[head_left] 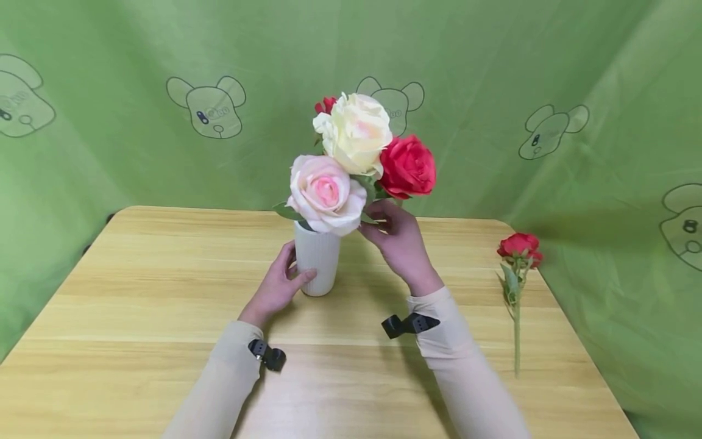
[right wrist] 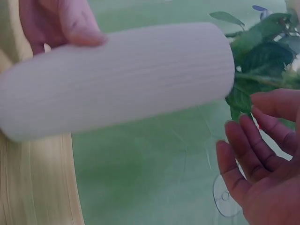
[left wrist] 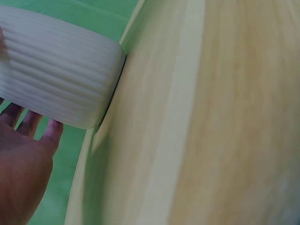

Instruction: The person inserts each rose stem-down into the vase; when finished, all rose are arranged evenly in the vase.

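Note:
A white ribbed vase [head_left: 318, 262] [left wrist: 56, 75] [right wrist: 117, 79] stands on the wooden table [head_left: 137, 292] and holds a pink rose [head_left: 326, 194], a cream rose [head_left: 355, 131], a red rose [head_left: 408, 166] and a small red bud [head_left: 326, 105] behind them. My left hand [head_left: 276, 286] [left wrist: 23, 164] grips the vase's lower body, its thumb [right wrist: 77, 23] on the near side. Just right of the rim, my right hand [head_left: 400, 241] [right wrist: 262, 159] is raised under the red rose. Its fingers are loose and touch the green leaves [right wrist: 262, 51]; nothing is pinched between them.
A loose red rose [head_left: 518, 247] with a long green stem lies on the table near its right edge. A green cloth backdrop [head_left: 164, 61] with cartoon prints hangs close behind and along both sides. Small black cameras sit on both wrists.

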Demonstrator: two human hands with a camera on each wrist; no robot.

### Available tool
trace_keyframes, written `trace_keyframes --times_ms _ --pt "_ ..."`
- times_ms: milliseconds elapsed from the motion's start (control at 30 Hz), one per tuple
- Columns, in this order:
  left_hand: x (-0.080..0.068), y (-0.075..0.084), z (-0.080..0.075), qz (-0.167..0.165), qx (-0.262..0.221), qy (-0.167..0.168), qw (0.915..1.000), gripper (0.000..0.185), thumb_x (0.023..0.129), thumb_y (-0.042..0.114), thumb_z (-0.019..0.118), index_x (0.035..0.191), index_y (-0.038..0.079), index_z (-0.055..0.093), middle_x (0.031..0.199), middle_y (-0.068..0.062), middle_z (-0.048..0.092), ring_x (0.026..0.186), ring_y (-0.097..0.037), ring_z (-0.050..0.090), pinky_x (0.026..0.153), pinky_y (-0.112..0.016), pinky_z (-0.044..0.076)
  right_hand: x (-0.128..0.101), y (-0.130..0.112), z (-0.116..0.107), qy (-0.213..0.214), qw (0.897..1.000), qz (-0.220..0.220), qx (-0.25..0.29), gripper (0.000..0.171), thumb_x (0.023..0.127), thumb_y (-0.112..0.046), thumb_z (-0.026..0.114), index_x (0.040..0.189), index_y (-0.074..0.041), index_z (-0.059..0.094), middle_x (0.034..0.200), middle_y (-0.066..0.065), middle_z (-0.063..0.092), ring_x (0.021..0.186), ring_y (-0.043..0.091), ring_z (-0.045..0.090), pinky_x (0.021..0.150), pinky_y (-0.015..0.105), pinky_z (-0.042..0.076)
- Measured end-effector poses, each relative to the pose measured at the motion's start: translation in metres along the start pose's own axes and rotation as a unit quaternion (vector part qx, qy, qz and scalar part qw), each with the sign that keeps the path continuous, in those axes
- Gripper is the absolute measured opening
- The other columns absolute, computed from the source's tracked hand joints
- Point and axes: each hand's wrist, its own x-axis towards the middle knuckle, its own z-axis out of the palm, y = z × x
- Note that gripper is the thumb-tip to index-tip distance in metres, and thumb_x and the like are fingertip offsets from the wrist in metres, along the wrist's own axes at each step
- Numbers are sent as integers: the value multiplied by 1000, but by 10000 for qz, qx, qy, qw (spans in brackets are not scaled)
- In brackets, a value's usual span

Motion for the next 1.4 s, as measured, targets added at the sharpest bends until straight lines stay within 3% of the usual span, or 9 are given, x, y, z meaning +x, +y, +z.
trace_keyframes --times_ms 233,467,733,1033,1200,1400 --pt "1 0 0 -1 -9 -42 10000 68 91 6 69 148 5 32 148 -19 39 136 -30 38 112 -40 34 -7 12 -33 -206 9995 153 -184 17 91 -4 68 106 4 66 104 14 66 98 20 62 88 32 54" --pt "0 0 0 51 -37 -11 10000 68 90 3 69 147 3 32 146 -21 40 135 -33 38 112 -43 34 -20 21 -63 -282 9953 614 -693 22 95 -16 67 109 1 65 105 10 65 99 19 60 89 29 52" --pt "0 2 -1 -43 61 24 10000 68 90 3 69 148 4 33 146 -18 41 135 -30 39 111 -40 36 -39 34 -95 -78 9880 1082 -1098 31 96 -24 66 115 0 64 107 12 67 95 17 63 78 20 53" --pt "-1 4 -2 -33 122 13 9999 68 91 5 69 148 4 33 147 -19 40 136 -30 38 111 -39 36 -62 50 -133 120 9706 1312 -2015 31 97 -21 64 117 3 63 110 17 67 96 12 60 77 14 48" --pt "-1 3 -2 -35 36 30 10000 67 91 4 69 147 4 33 147 -19 41 135 -30 39 111 -39 36 -77 65 -156 156 9579 1570 -2397 38 97 -24 64 122 5 60 116 24 63 107 27 57 81 25 44" --pt "-1 4 -3 -50 -55 -51 10000 67 91 6 69 147 5 33 148 -18 39 136 -29 38 111 -39 36 -98 84 -183 174 9373 2039 -2822 52 97 -28 62 128 12 50 126 34 50 114 50 48 85 52 45"
